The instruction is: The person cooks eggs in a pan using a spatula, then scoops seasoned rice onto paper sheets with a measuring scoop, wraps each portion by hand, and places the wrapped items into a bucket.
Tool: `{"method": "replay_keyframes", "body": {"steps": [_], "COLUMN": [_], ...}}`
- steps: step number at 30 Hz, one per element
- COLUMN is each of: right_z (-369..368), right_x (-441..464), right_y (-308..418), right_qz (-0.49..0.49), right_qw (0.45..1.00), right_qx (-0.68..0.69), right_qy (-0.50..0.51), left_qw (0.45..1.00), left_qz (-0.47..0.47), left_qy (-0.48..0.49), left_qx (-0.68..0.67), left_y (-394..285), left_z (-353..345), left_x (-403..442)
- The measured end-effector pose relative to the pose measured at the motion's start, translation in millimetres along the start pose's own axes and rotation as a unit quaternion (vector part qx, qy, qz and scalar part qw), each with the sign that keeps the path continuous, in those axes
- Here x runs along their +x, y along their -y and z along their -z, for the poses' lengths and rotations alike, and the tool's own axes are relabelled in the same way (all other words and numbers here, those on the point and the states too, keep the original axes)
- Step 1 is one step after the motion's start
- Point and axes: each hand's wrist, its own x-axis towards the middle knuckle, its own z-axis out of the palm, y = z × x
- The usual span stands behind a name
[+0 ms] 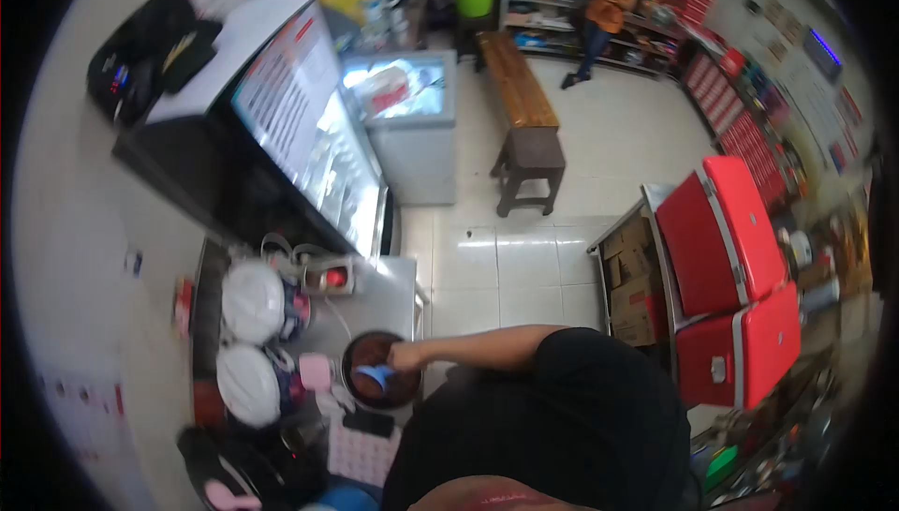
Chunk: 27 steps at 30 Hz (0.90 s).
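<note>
Over the dark round bowl (349, 372) at the near edge of the counter (393, 291), the right hand (406, 355) was seen with its fingers curled, apparently clamped on a blue utensil (376, 377). The utensil lay inside the bowl, just left of and below the hand in the view, its long axis seemingly slanted away from the knuckles; its exact form was blurred. The left hand was not shown, so its state could not be told. Reddish-brown matter, its texture unclear, was held in the bowl. Just beside it, a small pink square item (316, 371) was set on the smooth, metallic counter. Farther left, two rounded, glossy white lids (253, 302) were seen. Beyond, a long bench (517, 85) of brown wood was placed on pale tiles, and a person in orange (611, 5) was seen near shelves.
</note>
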Motion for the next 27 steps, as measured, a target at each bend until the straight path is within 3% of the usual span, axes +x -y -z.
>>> {"method": "replay_keyframes", "body": {"steps": [1,2,4,6,7,8,10,11,12,14,16,17,18,19,22,25,27], "right_z": [10,34,89,69,47,58,27,2,-22,-42,-74,-85,-96,-100,-122,-149,-152], "right_x": [4,5,19,37,48,61,80,88,98,117,131,137,142,142,138,101,89], "right_y": [6,29,95,107,106,130,148,150,153,192,210,220,228,244,260,232,226], "right_qz": [0.049,-0.054,-0.315,-0.307,-0.301,-0.348,-0.324,-0.328,-0.344,-0.333,-0.308,-0.210,-0.100,-0.092,0.003,0.054,0.031], "right_qw": [0.999,0.987,0.859,0.802,0.806,0.781,0.805,0.806,0.806,0.825,0.850,0.935,0.983,0.984,0.965,0.954,0.958], "right_qx": [-0.018,0.150,0.395,0.501,0.485,0.497,0.467,0.450,0.428,0.406,0.366,0.226,0.082,0.076,-0.178,-0.197,-0.176], "right_qy": [0.006,0.028,0.087,0.104,0.159,0.152,0.170,0.201,0.223,0.209,0.218,0.177,0.126,0.134,0.195,0.222,0.225], "left_qw": [1.000,0.999,0.998,0.995,0.995,0.995,0.996,0.996,0.981,0.969,0.961,0.954,0.947,0.944,0.946,0.942,0.948], "left_qz": [0.019,0.036,0.070,0.096,0.101,0.099,0.087,0.085,0.148,0.218,0.245,0.263,0.276,0.281,0.294,0.286,0.261], "left_qy": [0.003,0.006,0.007,0.004,0.004,0.002,-0.001,0.025,-0.012,-0.015,-0.007,0.024,0.055,0.052,0.018,0.053,0.073], "left_qx": [-0.001,-0.002,-0.002,0.002,0.009,0.017,0.020,-0.029,-0.124,-0.118,-0.130,-0.144,-0.157,-0.168,-0.135,-0.167,-0.165], "left_y": [23,48,93,134,152,173,212,223,216,156,139,139,137,128,114,120,124], "left_z": [-5,-12,-30,-52,-64,-81,-118,-130,-128,-64,-39,-35,-31,-18,2,1,0], "left_x": [-6,-14,-31,-49,-58,-64,-64,-58,-59,-91,-98,-96,-96,-105,-118,-120,-118]}}
